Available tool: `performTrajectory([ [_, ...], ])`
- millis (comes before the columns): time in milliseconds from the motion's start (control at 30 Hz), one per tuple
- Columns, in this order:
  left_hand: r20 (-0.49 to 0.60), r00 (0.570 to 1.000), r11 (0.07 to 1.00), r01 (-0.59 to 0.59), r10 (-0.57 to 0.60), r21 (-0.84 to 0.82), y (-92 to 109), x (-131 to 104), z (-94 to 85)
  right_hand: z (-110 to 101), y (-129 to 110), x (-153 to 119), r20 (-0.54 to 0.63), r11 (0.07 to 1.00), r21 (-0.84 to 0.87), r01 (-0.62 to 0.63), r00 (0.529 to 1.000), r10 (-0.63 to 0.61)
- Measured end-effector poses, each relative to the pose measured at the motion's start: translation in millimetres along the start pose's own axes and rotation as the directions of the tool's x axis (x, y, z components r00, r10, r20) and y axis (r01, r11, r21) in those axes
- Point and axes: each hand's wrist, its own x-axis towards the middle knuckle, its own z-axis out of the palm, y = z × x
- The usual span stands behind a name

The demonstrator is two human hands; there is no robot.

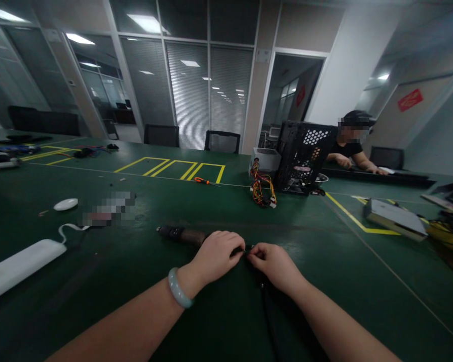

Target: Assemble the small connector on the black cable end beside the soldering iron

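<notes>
My left hand (219,255) and my right hand (278,265) meet just above the green table, both with fingers pinched. Between their fingertips is a small dark piece, too small to make out. Behind my left hand lies a long black and brown item (179,235) with a metallic tip at its far left end; my hand hides its right part. A black strap or cord (270,317) runs from below the fingertips of my right hand toward the near edge of the view. A pale green bangle (179,289) circles my left wrist.
A white elongated case (26,266) and a white oval object (65,204) lie at left. Farther back are an orange-handled screwdriver (202,181), a power supply (266,160) with bundled wires and a black computer case (304,156). A silver box (396,218) lies right; another person sits behind.
</notes>
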Motion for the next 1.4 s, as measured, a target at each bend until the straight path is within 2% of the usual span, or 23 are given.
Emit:
performTrajectory([
  [467,0.062,0.998,0.998,-0.016,0.020,-0.057,-13,4,2.2,4,-2,5,0.023,0.998,0.025,-0.058,0.998,0.057],
  [733,0.052,0.998,0.996,0.025,-0.021,-0.085,-12,4,2.1,6,1,4,0.020,0.998,0.044,-0.039,0.999,0.038],
  [933,0.048,0.999,0.995,-0.020,0.025,-0.102,-13,3,3.6,5,1,4,0.016,0.998,0.058,-0.037,0.999,0.036],
  [1100,0.039,0.999,0.993,0.042,-0.038,-0.114,-13,3,3.1,4,2,4,0.019,0.998,0.042,-0.040,0.999,0.039],
  [1267,0.049,0.999,0.995,-0.007,0.012,-0.104,-13,3,1.9,5,2,4,0.012,0.999,0.036,-0.040,0.999,0.039],
  [1400,0.044,0.999,0.997,0.003,0.000,-0.078,-13,4,3.0,5,3,4,0.018,0.999,0.036,-0.033,0.999,0.033],
])
